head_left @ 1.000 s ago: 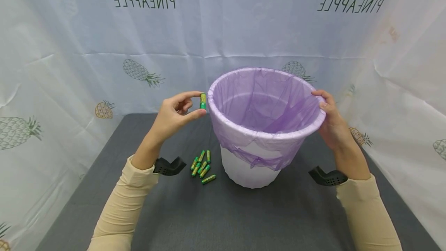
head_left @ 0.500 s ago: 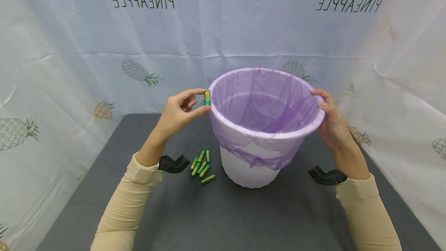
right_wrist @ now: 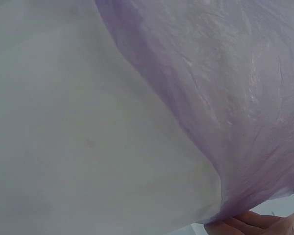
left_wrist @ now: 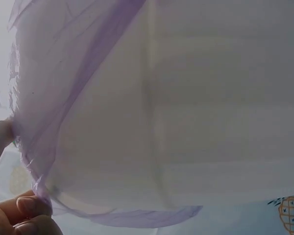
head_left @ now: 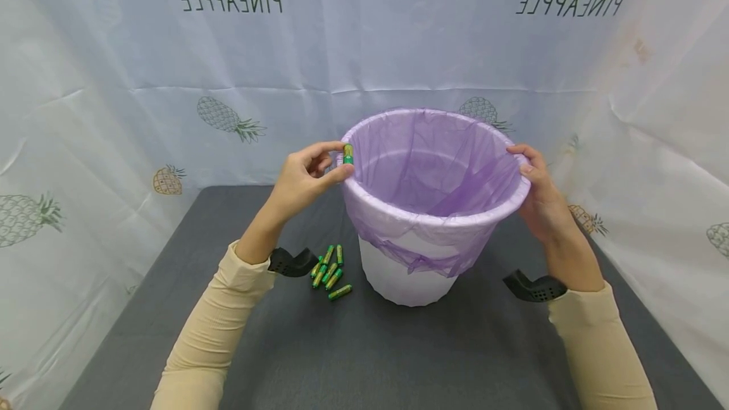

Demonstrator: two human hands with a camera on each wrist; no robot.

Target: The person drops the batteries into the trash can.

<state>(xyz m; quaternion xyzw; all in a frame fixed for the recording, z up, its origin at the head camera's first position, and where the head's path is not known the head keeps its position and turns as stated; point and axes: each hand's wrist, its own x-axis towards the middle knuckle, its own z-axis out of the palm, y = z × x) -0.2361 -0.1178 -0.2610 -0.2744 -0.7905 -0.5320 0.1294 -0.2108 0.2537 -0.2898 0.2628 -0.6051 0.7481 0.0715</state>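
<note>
Between thumb and forefinger, my left hand (head_left: pixel 304 176) pinches a green and gold battery (head_left: pixel 348 154) upright at the left rim of a white trash can (head_left: pixel 407 277). A sheer purple trash bag (head_left: pixel 433 188) lines the can and folds down over its outside. On the opposite side, my right hand (head_left: pixel 543 198) grips the can's rim, thumb and fingers over the bag. Several more batteries (head_left: pixel 332 274) lie in a loose group on the table, left of the can. In the left wrist view, the can's wall (left_wrist: pixel 210 112) fills most of the picture, and the battery is almost wholly hidden.
A dark grey cloth covers the table (head_left: pixel 364 359). Behind and at the sides hangs a white curtain (head_left: pixel 319 49) printed with pineapples. A black wrist mount (head_left: pixel 293 262) sits on the left wrist, over the batteries' left edge, and another mount (head_left: pixel 534 286) on the right.
My left hand has moved right with the battery, from just outside the can to its rim. The right hand keeps its grip, and the loose batteries have not moved.
</note>
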